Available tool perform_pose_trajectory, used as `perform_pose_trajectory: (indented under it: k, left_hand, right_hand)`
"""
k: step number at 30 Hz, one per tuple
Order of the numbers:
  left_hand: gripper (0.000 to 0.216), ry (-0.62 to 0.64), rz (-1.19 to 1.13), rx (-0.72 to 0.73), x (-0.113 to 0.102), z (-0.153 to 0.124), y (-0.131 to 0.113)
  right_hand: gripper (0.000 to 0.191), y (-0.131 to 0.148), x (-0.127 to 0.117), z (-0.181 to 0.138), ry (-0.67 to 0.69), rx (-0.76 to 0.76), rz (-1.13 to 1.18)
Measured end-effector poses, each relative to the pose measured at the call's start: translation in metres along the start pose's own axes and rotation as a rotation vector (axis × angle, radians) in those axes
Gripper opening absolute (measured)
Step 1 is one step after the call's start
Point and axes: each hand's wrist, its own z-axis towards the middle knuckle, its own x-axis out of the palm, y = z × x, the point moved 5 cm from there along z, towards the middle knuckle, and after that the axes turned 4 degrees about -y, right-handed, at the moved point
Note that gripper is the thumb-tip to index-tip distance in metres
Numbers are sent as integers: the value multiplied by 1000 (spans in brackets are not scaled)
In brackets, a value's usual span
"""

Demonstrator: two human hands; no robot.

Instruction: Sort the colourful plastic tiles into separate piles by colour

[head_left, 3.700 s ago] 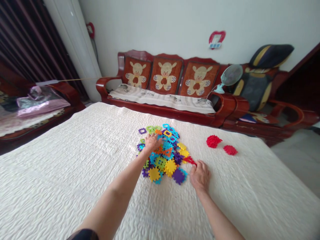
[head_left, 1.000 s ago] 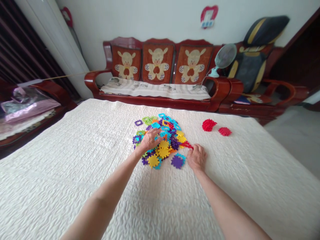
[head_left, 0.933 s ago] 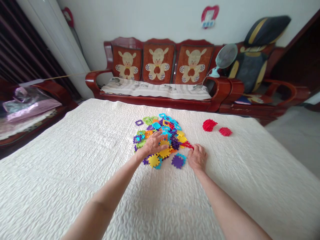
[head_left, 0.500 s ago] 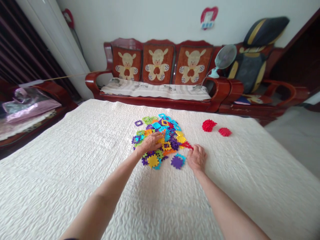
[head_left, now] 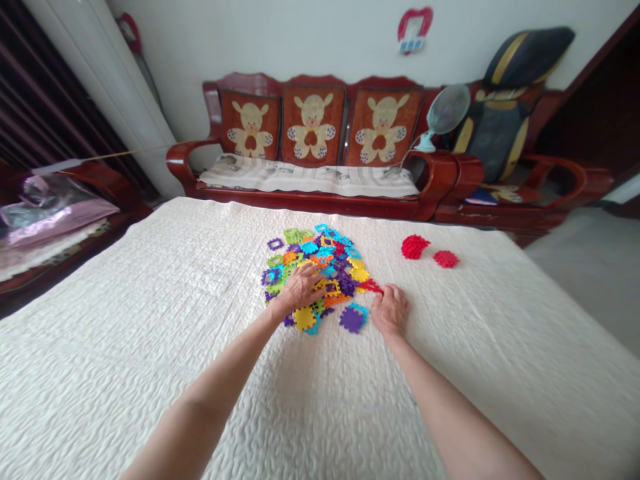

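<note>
My left hand (head_left: 301, 287) lies over a heap of toothed plastic interlocking tiles (head_left: 345, 275), its fingers spread on the pieces. The heap mixes purple, blue, green, orange and yellow tiles, some solid and some with square holes. At the heap's right edge, my right hand (head_left: 392, 310) is closed on red interlocking tiles (head_left: 371, 286); how many it grips is hidden. Below the left hand sits a solid yellow tile (head_left: 304, 319). A purple tile (head_left: 353, 319) overlaps a blue one between the two hands.
A small red pile (head_left: 415, 247) and a flat red tile (head_left: 446, 259) lie apart at the right on the white quilted cover (head_left: 175, 320). Behind stands a wooden sofa (head_left: 300, 205) with bear cushions (head_left: 313, 127) and a fan (head_left: 449, 109) at its right arm.
The view has shifted slightly. My left hand has moved a little over the heap, with its fingers more spread. My right hand keeps its grip on the red tiles.
</note>
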Motion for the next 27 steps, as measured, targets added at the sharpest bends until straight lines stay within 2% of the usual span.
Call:
perform_pose_trajectory:
  k: [2, 7, 11, 13, 17, 21, 24, 27]
  left_hand:
    - [37, 10, 33, -21, 4, -2, 1]
    - [33, -172, 31, -207, 0, -2, 7]
    - [29, -126, -3, -137, 2, 0, -6]
    - [28, -151, -12, -180, -1, -2, -1]
    - [32, -329, -8, -446, -18, -16, 40]
    - [33, -366, -24, -655, -24, -30, 88]
    - [33, -374, -29, -707, -21, -33, 110]
    - [30, -373, -38, -694, -13, -32, 116]
  right_hand:
    - [26, 0, -1, 0, -3, 7, -9]
    - [26, 1, -1, 0, -8, 0, -20]
    - [26, -1, 0, 0, -1, 7, -22]
    - [26, -2, 1, 0, 1, 8, -20]
    - [27, -3, 1, 1, -2, 8, -9]
    - [27, -3, 1, 1, -21, -2, -2]
    - [26, -4, 2, 1, -46, -12, -10]
    - [27, -7, 5, 1, -75, -40, -8]
